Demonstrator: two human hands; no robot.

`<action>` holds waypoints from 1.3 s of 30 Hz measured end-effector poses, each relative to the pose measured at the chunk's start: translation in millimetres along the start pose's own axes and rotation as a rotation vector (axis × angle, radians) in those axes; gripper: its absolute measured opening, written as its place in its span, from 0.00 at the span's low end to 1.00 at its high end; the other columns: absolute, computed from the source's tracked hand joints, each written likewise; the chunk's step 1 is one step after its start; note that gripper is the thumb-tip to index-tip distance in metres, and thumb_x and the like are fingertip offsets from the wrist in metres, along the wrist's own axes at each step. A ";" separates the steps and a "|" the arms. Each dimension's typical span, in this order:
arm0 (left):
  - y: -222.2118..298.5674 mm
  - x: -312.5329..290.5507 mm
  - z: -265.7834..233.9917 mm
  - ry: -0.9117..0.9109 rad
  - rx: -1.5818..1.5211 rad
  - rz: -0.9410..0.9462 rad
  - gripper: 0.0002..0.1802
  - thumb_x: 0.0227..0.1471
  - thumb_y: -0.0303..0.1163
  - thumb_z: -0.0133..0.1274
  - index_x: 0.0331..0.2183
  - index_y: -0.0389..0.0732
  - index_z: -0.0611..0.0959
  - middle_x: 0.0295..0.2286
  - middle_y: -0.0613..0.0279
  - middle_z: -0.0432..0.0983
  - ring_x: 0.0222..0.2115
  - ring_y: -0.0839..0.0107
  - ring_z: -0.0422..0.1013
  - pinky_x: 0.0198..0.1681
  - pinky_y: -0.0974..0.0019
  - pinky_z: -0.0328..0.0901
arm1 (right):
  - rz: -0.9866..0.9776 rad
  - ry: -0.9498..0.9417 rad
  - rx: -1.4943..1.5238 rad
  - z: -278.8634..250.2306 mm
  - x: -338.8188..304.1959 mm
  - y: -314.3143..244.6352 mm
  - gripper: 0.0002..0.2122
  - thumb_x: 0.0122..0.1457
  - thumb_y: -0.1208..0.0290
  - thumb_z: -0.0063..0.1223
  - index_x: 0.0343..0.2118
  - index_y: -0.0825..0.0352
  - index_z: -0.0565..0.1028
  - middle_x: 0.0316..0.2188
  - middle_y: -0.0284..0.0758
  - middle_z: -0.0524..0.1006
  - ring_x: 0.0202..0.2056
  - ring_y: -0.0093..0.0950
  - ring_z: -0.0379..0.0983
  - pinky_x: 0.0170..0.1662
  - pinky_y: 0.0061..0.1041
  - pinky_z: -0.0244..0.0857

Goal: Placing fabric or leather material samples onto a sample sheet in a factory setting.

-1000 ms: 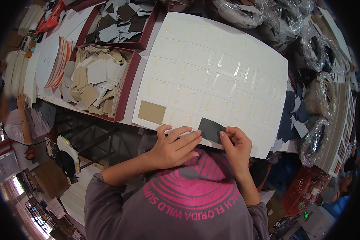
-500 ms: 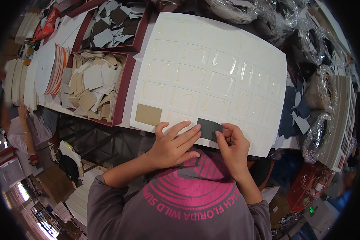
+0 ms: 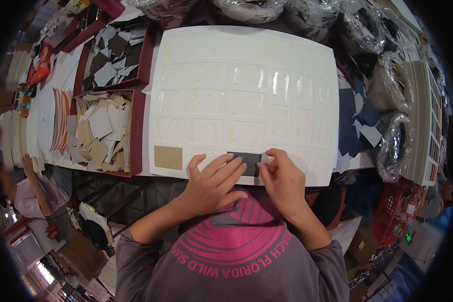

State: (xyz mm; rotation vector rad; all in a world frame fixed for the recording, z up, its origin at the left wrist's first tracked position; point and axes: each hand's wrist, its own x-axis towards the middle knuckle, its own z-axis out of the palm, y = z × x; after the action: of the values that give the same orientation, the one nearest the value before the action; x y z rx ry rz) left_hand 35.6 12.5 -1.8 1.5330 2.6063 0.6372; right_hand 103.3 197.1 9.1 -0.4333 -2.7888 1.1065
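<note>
A large white sheet (image 3: 241,60) lies in front of me, marked in a grid of rectangles with glossy streaks of what looks like glue. A dark grey swatch (image 3: 251,164) rests in a near-row rectangle, level with the sheet. The fingertips of my left hand (image 3: 211,183) lie on its left part, fingers stretched and slightly spread. At its right edge, my right hand (image 3: 285,183) has thumb and forefinger closed on the border. A beige swatch (image 3: 168,157) sits flat in the near left corner rectangle.
On the left stand a maroon box (image 3: 137,133) of beige swatches and another maroon box (image 3: 147,55) of dark pieces. Beyond them is a roll of orange-striped ribbon (image 3: 46,121). Plastic-wrapped rolls (image 3: 395,138) and dark blue pieces (image 3: 350,138) border the right. A co-worker's hand (image 3: 30,166) shows far left.
The view has shifted, so the sheet sits further left and squarer. My left fingers now reach further over the dark grey swatch; the right hand stays at its right edge.
</note>
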 end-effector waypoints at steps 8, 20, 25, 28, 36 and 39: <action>-2.6 24.0 -14.6 -0.144 -0.146 0.086 0.26 0.43 0.49 0.56 0.41 0.40 0.78 0.46 0.63 0.71 0.48 0.71 0.66 0.51 0.45 0.46 | 0.087 0.329 -0.005 -72.5 28.8 73.4 0.07 0.51 0.76 0.55 0.33 0.70 0.73 0.23 0.39 0.71 0.23 0.31 0.70 0.28 0.26 0.64; -81.5 -66.7 -22.9 0.437 -0.730 -0.931 0.24 0.61 0.36 0.36 0.54 0.31 0.65 0.54 0.54 0.61 0.56 0.67 0.55 0.59 0.66 0.47 | 0.195 0.743 -0.538 -288.8 179.9 276.2 0.11 0.54 0.73 0.46 0.37 0.67 0.77 0.36 0.43 0.77 0.40 0.38 0.74 0.43 0.32 0.66; -66.3 -51.1 -19.3 0.326 -0.697 -0.848 0.30 0.57 0.38 0.47 0.55 0.30 0.62 0.53 0.42 0.59 0.55 0.57 0.58 0.55 0.64 0.55 | 0.085 0.351 -0.452 -316.5 222.9 357.5 0.19 0.48 0.80 0.49 0.47 0.71 0.71 0.42 0.47 0.75 0.45 0.43 0.71 0.50 0.35 0.62; -82.3 -40.2 -40.3 0.360 -0.137 -0.666 0.30 0.54 0.34 0.50 0.55 0.34 0.62 0.52 0.44 0.61 0.54 0.57 0.59 0.57 0.64 0.53 | 0.229 0.299 -0.437 -316.3 241.7 383.3 0.21 0.53 0.82 0.40 0.53 0.70 0.65 0.45 0.41 0.73 0.46 0.33 0.70 0.47 0.28 0.62; -241.0 30.7 -106.9 0.672 -0.032 -0.569 0.13 0.47 0.32 0.55 0.37 0.38 0.79 0.32 0.56 0.76 0.33 0.63 0.73 0.38 0.65 0.66 | 0.254 0.237 -0.747 -304.1 236.3 311.9 0.10 0.47 0.81 0.41 0.30 0.73 0.76 0.27 0.49 0.76 0.32 0.45 0.72 0.37 0.38 0.63; -317.1 61.1 -98.7 0.612 0.201 -0.635 0.13 0.44 0.32 0.56 0.35 0.38 0.79 0.32 0.54 0.75 0.33 0.58 0.72 0.37 0.62 0.66 | 0.148 0.387 -0.768 -311.6 215.6 321.1 0.06 0.45 0.80 0.43 0.22 0.70 0.74 0.23 0.49 0.74 0.31 0.47 0.72 0.36 0.40 0.64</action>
State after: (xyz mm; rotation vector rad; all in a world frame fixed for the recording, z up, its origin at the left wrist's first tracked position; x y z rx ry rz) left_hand -281.6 -101.7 -20.1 0.4703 3.4234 0.8834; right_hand 33.0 688.8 15.3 -0.8192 -2.7335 -0.0977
